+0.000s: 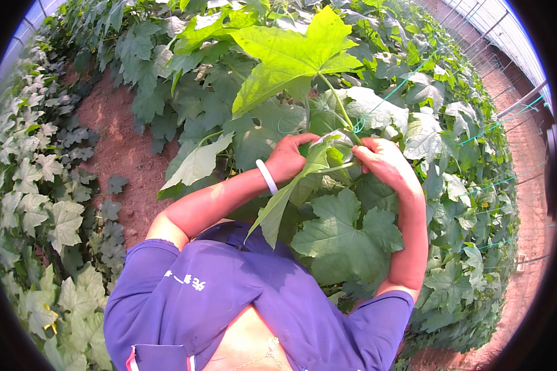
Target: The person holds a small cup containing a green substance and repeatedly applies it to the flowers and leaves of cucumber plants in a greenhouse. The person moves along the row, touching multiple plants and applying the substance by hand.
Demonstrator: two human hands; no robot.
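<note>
My right hand [383,160] pinches the green stem [356,138] of a climbing vine, just under a loop of green twine [359,124] around it. Beside it my left hand [290,155], a white bracelet on the wrist, reaches in behind a folded leaf [283,199]. Its fingertips are partly hidden, so what it grips cannot be told. A shiny, pale, crumpled piece [336,138] lies between the hands; its material is unclear. Above them spreads a bright yellow-green leaf [301,55] on an upright stalk. A broad dark green leaf [350,236] hangs below the hands.
Dense leafy vines [450,185] stand ahead and to the right, with more twine [487,134] strung at the right. A bare reddish soil path [116,139] runs at the left beside another leafy row [32,204]. At the far right stand a brick wall [529,185] and a metal pole [522,99].
</note>
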